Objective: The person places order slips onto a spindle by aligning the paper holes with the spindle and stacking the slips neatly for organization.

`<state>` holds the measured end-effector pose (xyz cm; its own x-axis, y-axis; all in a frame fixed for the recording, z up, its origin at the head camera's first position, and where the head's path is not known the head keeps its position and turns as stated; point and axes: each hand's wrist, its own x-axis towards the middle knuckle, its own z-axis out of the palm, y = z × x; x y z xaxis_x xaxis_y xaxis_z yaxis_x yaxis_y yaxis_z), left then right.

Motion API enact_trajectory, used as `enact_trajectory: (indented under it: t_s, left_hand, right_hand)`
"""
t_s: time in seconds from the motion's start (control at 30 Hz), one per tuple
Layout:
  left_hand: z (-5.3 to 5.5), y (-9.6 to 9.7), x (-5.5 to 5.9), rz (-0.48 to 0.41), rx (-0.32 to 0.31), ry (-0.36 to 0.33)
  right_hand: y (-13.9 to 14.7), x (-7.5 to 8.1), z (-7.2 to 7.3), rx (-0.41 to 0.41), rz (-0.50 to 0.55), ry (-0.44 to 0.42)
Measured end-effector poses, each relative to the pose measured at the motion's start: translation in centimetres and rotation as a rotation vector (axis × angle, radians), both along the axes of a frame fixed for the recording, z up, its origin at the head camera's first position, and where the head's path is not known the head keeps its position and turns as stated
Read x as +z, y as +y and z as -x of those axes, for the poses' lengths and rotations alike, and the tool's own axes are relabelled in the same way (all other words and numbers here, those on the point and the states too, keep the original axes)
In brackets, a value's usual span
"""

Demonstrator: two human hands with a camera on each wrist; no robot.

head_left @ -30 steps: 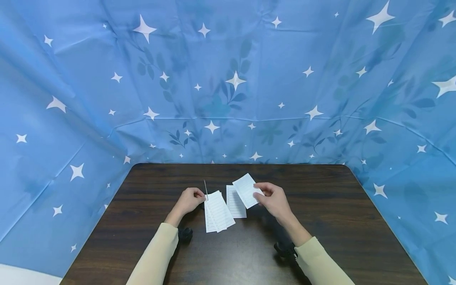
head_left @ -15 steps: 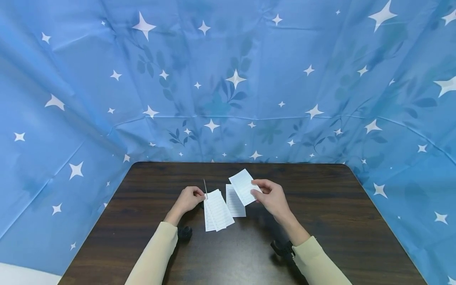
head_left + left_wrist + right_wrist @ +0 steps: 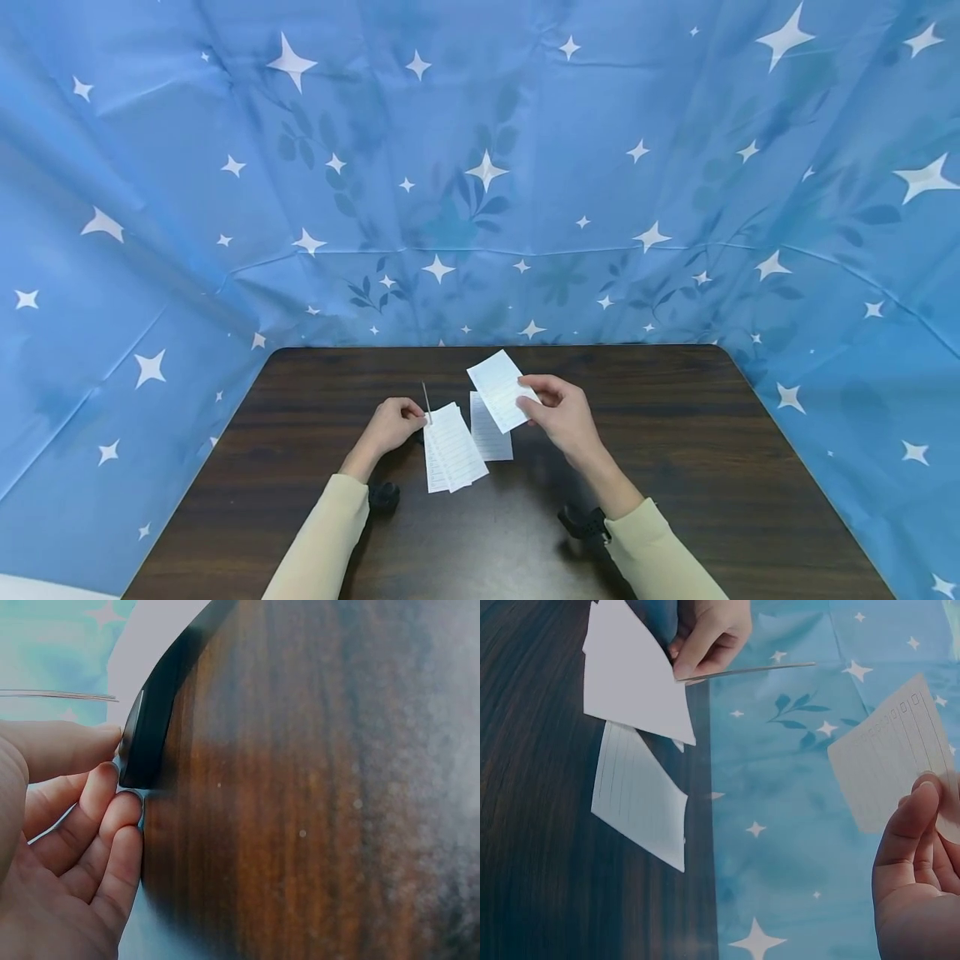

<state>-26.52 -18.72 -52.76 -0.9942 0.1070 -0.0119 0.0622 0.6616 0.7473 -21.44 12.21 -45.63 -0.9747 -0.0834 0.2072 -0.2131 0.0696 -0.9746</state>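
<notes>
My right hand [image 3: 562, 417] pinches a white lined paper card [image 3: 497, 392] by its right edge, thumb in front. In the right wrist view this card [image 3: 892, 754] is tilted, with a row of small printed boxes along one side. My left hand [image 3: 392, 425] pinches thin paper cards [image 3: 426, 400] that stand edge-on, like a thin strip. Their edges show as fine lines [image 3: 60, 695] in the left wrist view. Just right of that hand, overlapping lined cards [image 3: 453, 450] lie fanned out. Another lined card [image 3: 491, 433] lies partly behind the raised one.
The dark wood-grain table [image 3: 675, 475] bears the cards and has rounded far corners. A blue curtain with white stars [image 3: 487, 171] hangs behind it. Black wrist cameras [image 3: 581, 523] are strapped on both wrists below cream sleeves [image 3: 656, 546].
My right hand has moved the raised card slightly left and toward the far edge of the table. The left hand and the lying cards stay in place; the head view has shifted a little.
</notes>
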Motion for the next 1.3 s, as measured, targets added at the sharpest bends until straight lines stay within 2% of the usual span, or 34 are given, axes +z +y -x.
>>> enact_trajectory:
  t_s: [0.33, 0.9, 1.3]
  left_hand:
    - [-0.1, -0.2, 0.0, 0.005, 0.003, 0.004]
    - [0.2, -0.4, -0.1, 0.008, -0.002, -0.003]
    - [0.0, -0.2, 0.4, 0.016, -0.027, -0.003]
  right_hand:
    - [-0.6, 0.4, -0.2, -0.017, -0.002, 0.028]
    - [-1.8, 1.4, -0.1, 0.024, 0.028, 0.033]
    - [-2.5, 1.7, 0.2, 0.048, 0.04, 0.064]
